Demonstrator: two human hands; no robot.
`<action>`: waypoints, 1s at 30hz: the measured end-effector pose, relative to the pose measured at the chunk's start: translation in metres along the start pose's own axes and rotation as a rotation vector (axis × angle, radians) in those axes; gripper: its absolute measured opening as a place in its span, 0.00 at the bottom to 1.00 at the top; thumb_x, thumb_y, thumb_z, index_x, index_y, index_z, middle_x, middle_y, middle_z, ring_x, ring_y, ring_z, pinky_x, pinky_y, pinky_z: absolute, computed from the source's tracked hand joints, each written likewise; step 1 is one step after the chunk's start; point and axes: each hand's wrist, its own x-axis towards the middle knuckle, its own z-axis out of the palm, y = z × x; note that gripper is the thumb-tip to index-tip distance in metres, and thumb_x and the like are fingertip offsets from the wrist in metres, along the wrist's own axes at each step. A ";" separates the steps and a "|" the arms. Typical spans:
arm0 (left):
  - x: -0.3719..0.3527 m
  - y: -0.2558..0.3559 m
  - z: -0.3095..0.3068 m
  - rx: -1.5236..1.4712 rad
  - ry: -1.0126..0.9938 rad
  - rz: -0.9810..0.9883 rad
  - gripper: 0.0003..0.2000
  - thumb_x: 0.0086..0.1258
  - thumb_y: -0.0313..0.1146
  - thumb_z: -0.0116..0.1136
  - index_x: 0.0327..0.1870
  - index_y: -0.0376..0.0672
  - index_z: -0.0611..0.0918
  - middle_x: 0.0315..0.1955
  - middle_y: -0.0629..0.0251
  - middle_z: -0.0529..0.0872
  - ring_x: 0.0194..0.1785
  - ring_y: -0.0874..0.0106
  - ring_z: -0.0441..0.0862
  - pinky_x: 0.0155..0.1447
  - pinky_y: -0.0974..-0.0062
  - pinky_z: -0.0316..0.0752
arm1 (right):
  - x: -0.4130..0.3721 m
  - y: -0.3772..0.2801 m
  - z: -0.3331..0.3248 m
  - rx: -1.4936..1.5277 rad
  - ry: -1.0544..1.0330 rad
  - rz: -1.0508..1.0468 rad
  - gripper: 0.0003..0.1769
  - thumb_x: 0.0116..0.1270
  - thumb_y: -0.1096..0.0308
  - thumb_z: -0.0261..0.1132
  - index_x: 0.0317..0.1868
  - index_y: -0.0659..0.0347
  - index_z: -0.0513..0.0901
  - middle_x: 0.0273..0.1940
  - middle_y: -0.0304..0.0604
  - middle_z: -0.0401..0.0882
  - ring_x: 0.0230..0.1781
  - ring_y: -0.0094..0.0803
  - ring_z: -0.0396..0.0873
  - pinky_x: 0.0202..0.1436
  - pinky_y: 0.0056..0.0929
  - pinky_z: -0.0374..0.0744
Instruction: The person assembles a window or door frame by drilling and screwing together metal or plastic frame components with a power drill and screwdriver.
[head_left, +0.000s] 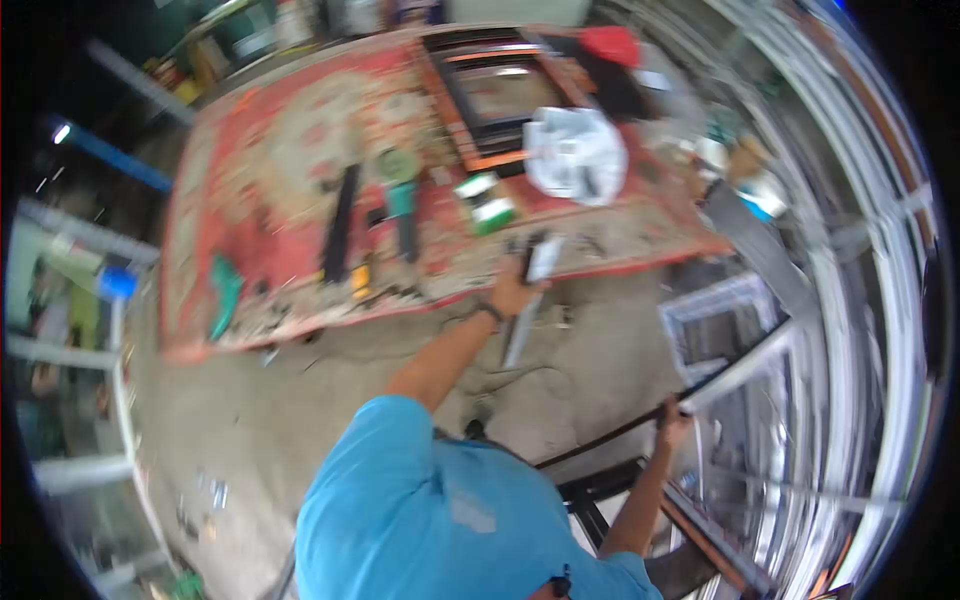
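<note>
My left hand is at the front edge of the red-covered table, fingers closed around a short silver-and-dark metal profile piece. Blur hides the exact kind of this piece. Low on the right, my right hand grips a long profile bar, pale on one face and dark along its edge. The bar slants from the racks down toward my body. Near my left hand on the table lie a green-and-white box, a teal-handled tool and a long black strip.
On the table lie a black-and-orange frame, a white plastic bag and a green object. Long profiles fill racks on the right. A white frame leans beside them. A cable crosses the floor.
</note>
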 end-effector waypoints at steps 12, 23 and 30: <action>-0.119 -0.006 -0.126 -0.560 0.082 -0.392 0.15 0.70 0.35 0.74 0.53 0.37 0.88 0.44 0.62 0.93 0.48 0.71 0.90 0.55 0.67 0.83 | 0.010 -0.044 0.176 -0.338 -0.428 -0.203 0.33 0.60 0.58 0.82 0.56 0.75 0.81 0.48 0.55 0.88 0.49 0.46 0.87 0.57 0.43 0.82; -0.147 0.000 -0.139 -0.568 0.204 -0.482 0.15 0.69 0.34 0.74 0.52 0.35 0.89 0.45 0.60 0.94 0.48 0.71 0.91 0.54 0.67 0.84 | 0.004 -0.025 0.276 -0.246 -0.684 -0.176 0.31 0.61 0.60 0.82 0.59 0.70 0.81 0.48 0.49 0.88 0.49 0.41 0.85 0.58 0.38 0.80; -0.159 -0.019 -0.116 -0.748 0.227 -0.497 0.14 0.71 0.28 0.73 0.55 0.37 0.86 0.50 0.63 0.92 0.54 0.71 0.89 0.62 0.67 0.83 | -0.013 0.005 0.293 -0.147 -0.740 -0.194 0.34 0.60 0.59 0.83 0.59 0.72 0.79 0.50 0.54 0.88 0.50 0.45 0.86 0.58 0.41 0.81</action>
